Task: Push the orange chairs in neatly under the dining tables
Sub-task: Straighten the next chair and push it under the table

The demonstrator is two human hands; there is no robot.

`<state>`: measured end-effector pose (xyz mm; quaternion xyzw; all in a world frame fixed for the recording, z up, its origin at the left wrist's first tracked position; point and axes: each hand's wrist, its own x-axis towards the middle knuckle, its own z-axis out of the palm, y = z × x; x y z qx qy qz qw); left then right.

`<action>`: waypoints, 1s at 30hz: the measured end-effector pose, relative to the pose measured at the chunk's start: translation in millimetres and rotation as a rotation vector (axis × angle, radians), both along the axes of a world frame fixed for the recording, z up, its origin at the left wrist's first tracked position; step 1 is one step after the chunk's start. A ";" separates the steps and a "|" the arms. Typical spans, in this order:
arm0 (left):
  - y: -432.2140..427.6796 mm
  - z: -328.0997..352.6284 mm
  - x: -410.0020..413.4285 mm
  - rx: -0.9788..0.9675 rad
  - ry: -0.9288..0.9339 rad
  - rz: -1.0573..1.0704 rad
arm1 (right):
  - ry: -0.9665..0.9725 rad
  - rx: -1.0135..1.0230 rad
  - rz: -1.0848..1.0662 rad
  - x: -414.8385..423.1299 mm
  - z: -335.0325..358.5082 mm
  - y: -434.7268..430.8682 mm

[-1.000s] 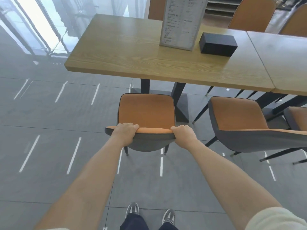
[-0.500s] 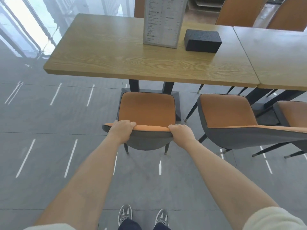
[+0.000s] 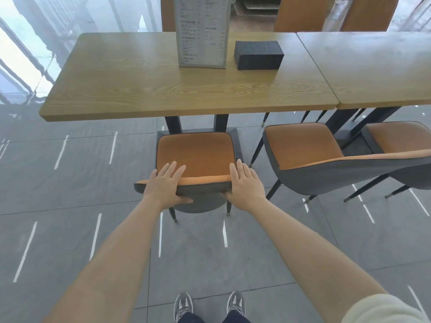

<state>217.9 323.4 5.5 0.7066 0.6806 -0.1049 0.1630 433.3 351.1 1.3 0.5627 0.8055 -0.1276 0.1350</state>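
Observation:
An orange chair (image 3: 196, 152) with a grey shell stands in front of me. The front edge of its seat sits near the edge of the wooden dining table (image 3: 140, 89). My left hand (image 3: 165, 183) lies over the left end of the backrest top with fingers straight and spread, thumb against the grey back. At the right end my right hand (image 3: 245, 185) lies the same way. A second orange chair (image 3: 303, 145) stands to the right, angled and out from the table. A third orange chair (image 3: 396, 136) sits beyond it by the adjoining table (image 3: 373, 66).
A menu stand (image 3: 201, 31) and a black box (image 3: 258, 54) sit on the table. Its black pedestal (image 3: 172, 124) is just ahead of the seat. More orange chairs (image 3: 300, 15) stand at the far side. Grey tiled floor lies to the left and behind me.
Both hands have uncurled from a closed grip on the backrest to flat, spread fingers. The chair sits closer to the table and I have stepped forward with it.

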 end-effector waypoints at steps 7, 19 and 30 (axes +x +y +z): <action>-2.6 3.3 37.8 0.089 -0.045 -0.106 | 0.047 -0.030 -0.154 19.9 16.0 -23.1; 22.5 30.0 181.0 0.181 -0.072 -0.404 | 0.077 0.036 -0.479 163.5 50.2 -69.0; 40.9 44.8 404.3 0.288 -0.110 -0.575 | 0.087 0.115 -0.684 355.4 72.8 -85.4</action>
